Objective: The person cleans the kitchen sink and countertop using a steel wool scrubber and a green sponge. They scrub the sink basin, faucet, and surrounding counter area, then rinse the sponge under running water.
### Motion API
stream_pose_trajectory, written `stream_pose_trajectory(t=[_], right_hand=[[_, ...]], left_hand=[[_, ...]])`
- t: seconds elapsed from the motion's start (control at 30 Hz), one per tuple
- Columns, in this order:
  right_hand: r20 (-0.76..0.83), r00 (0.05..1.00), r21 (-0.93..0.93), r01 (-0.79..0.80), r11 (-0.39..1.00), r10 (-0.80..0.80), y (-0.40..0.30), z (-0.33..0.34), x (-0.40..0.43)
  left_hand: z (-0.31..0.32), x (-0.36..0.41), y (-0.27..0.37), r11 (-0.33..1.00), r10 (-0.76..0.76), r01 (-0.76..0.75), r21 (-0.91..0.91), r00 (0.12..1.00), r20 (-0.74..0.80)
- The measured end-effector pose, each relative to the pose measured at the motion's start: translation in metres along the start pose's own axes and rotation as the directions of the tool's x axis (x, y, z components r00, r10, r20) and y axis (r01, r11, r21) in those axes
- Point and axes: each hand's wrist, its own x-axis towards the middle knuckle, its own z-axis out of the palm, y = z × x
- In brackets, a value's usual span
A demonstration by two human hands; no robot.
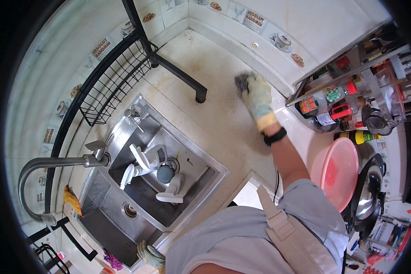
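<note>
My right hand (258,99), in a pale work glove with a yellow cuff, presses a dark grey scouring pad (241,83) onto the stained pale countertop (219,126). Motion blurs the glove and pad slightly. A similar glove covers my left hand (150,254), which rests at the front rim of the stainless-steel double sink (195,209) with nothing visible in it. Several white plastic pieces (171,191) lie in the larger basin, close to a round grey drain cover (165,174). The smaller basin shows a drain (129,210).
A black metal rack (181,73) with a wire basket (118,82) stands over the counter. The curved faucet (54,161) rises behind the sink, near a yellow cloth (72,200). To the right are crowded bottles (332,99), a pink basin (337,171) and a black wok (368,198).
</note>
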Motion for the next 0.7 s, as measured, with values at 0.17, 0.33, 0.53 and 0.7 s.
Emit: stream_pose_trajectory(t=[0.17, 0.33, 0.53, 0.7], right_hand=[[-0.096, 0.954, -0.106, 0.274, 0.956, -0.284, 0.047, 0.034, 0.082], [0.232, 0.973, -0.115, 0.017, 0.993, 0.011, 0.016, 0.010, 0.077], [-0.167, 0.961, -0.152, 0.194, 0.969, -0.218, 0.016, 0.024, 0.090], [-0.222, 0.946, -0.301, 0.162, 0.940, -0.235, 0.010, 0.058, 0.144]], left_hand=[[0.005, 0.007, -0.006, 0.998, 0.063, -0.063, 0.007, 0.998, -0.015], [0.009, -0.005, -0.009, 1.000, 0.030, -0.030, 0.005, 0.999, -0.032], [-0.002, 0.009, -0.001, 0.997, 0.074, -0.074, -0.017, 0.997, -0.014], [0.020, -0.001, -0.034, 0.996, 0.087, -0.087, 0.006, 0.994, -0.062]])
